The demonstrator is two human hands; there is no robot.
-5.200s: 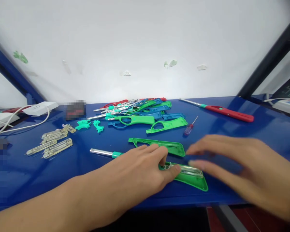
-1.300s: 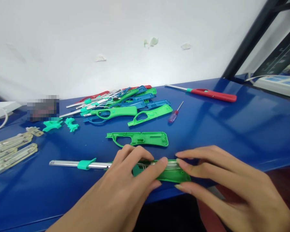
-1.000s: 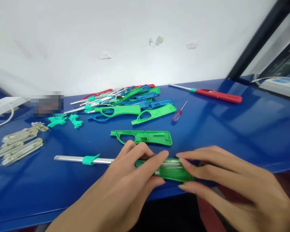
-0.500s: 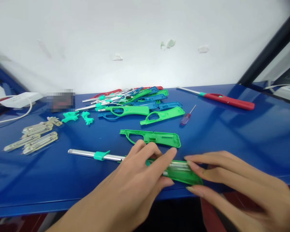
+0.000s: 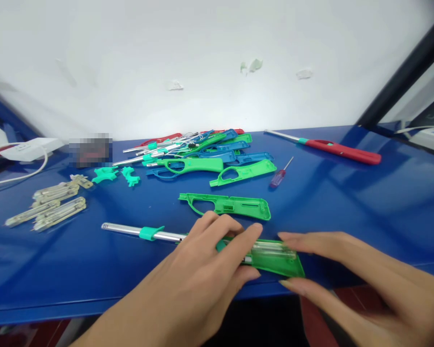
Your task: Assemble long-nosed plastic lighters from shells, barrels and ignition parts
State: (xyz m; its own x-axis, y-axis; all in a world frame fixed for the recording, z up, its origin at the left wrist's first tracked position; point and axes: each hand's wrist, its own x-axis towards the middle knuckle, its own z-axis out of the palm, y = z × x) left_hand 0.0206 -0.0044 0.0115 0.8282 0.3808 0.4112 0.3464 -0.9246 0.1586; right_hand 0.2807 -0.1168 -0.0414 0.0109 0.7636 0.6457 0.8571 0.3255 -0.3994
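A green lighter shell half [image 5: 278, 265] lies near the table's front edge, with a clear fuel tank [image 5: 273, 248] inside it. My left hand [image 5: 206, 270] is closed over its left and middle part, hiding much of the inside. From under that hand a silver metal tube [image 5: 125, 229] sticks out to the left, with a teal clip [image 5: 151, 233] around it. At the shell's right end my right hand [image 5: 347, 270] grips its edges between the fingers and the thumb. Just behind my hands lies another green shell half [image 5: 248, 206], inner side up.
Behind lies a pile of green, blue and red shells and tubes [image 5: 202, 152]. A screwdriver [image 5: 278, 178] and a red lighter [image 5: 343, 150] are to the right. Clear tanks [image 5: 60, 213], teal pieces [image 5: 106, 174] and a white power strip [image 5: 32, 148] are on the left.
The fingers of my right hand have shifted off the tank's right end, so more of it shows. My left hand has hardly moved.
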